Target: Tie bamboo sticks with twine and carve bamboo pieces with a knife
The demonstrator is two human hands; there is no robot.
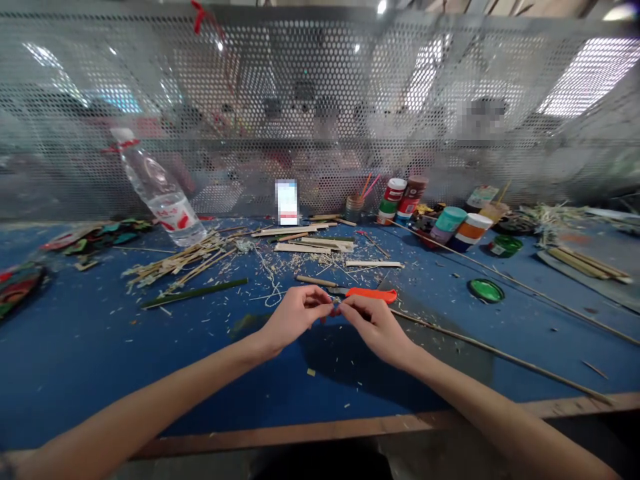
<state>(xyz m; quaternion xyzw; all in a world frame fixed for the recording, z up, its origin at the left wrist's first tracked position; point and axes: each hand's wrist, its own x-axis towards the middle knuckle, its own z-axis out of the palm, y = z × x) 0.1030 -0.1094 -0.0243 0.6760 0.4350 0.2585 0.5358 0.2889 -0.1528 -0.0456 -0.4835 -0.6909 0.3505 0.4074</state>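
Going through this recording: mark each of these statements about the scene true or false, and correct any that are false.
1. The left hand and right hand nearly meet at the fingertips, just in front of an orange-handled knife. True.
2. A clear plastic water bottle stands upright on the blue workbench. False: it is tilted, its capped end towards the upper left.
3. A round green lid lies on the bench to the right of the hands. True.
4. The plastic paint jars stand at the left end of the bench. False: they stand along the far side, right of centre.
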